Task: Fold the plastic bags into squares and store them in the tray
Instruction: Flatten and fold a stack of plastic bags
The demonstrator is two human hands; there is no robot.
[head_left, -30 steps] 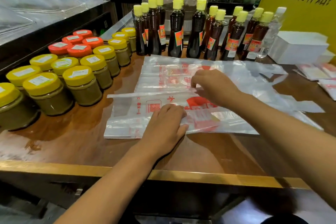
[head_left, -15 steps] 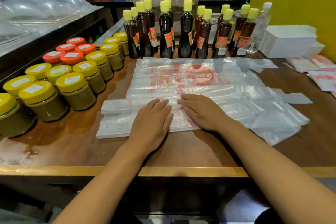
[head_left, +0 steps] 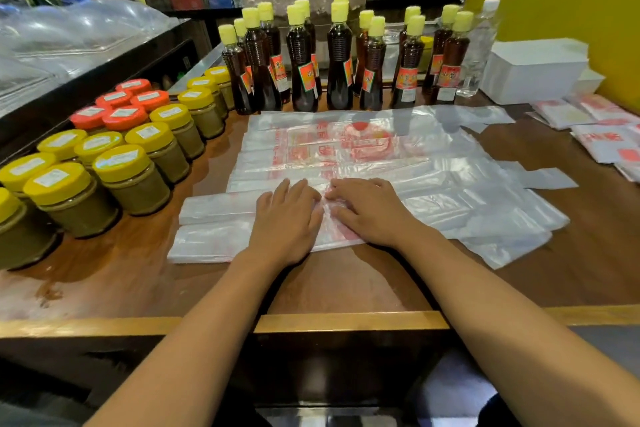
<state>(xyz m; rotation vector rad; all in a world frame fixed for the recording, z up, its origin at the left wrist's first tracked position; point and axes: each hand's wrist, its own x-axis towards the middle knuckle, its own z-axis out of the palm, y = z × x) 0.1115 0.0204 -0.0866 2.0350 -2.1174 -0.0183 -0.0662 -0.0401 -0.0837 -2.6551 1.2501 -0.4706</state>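
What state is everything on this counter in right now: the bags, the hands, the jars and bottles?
Near plastic bag: folded into a long strip, lying flat.
Bag stack: spread flat, unfolded.
Left hand: flat, pressing the strip.
Right hand: flat, pressing the strip.
Jars: capped, upright.
Bottles: capped, upright.

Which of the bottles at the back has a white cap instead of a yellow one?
The clear bottle at the row's far right end; the others hold dark liquid under yellow caps.
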